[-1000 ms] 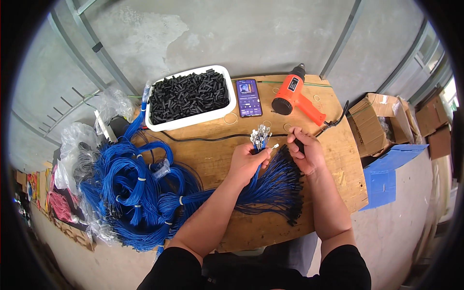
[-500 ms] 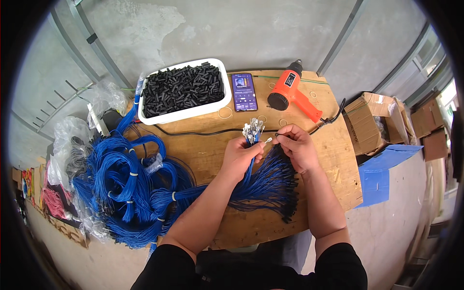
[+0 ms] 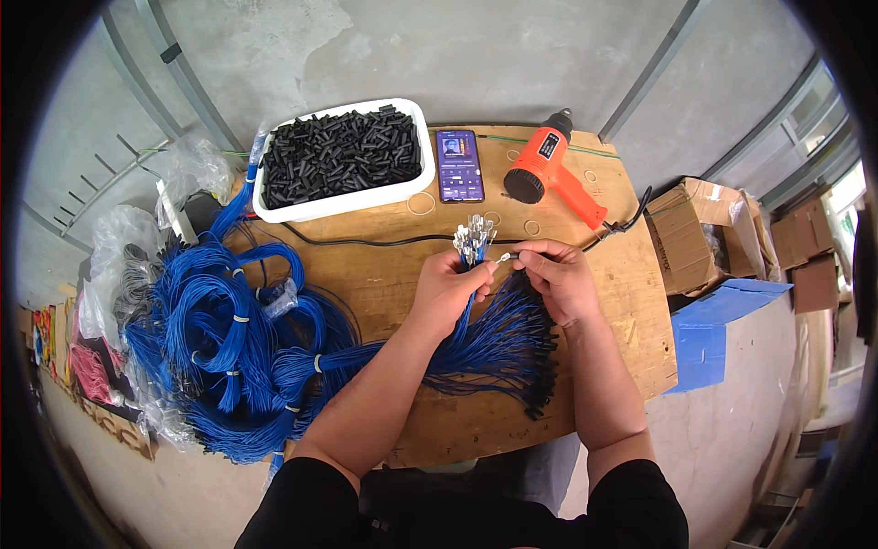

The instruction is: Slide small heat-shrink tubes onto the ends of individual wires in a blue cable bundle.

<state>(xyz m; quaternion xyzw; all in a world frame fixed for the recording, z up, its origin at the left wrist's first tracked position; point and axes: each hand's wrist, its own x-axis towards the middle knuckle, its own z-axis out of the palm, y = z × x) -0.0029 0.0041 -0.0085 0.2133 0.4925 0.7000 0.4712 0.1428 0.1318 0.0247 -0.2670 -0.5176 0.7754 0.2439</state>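
My left hand is closed around a bundle of blue wires, whose silvery crimp terminals stick up above the fist. One single terminal points out to the right of the bundle, by the left thumb. Between thumb and forefinger, my right hand pinches a small black sleeve, its end against that terminal; whether it is over the terminal I cannot tell. Below the right hand the wires fan out, with black sleeves on their ends.
A white tub full of black sleeves stands at the back left. Beside it lie a phone and an orange heat gun. Coiled blue wire bundles cover the table's left side. Cardboard boxes are at the right.
The black sleeve in my right hand has come left, up to the single terminal; a gap between them has closed. My left hand keeps its hold on the wires. The whole view has shifted slightly.
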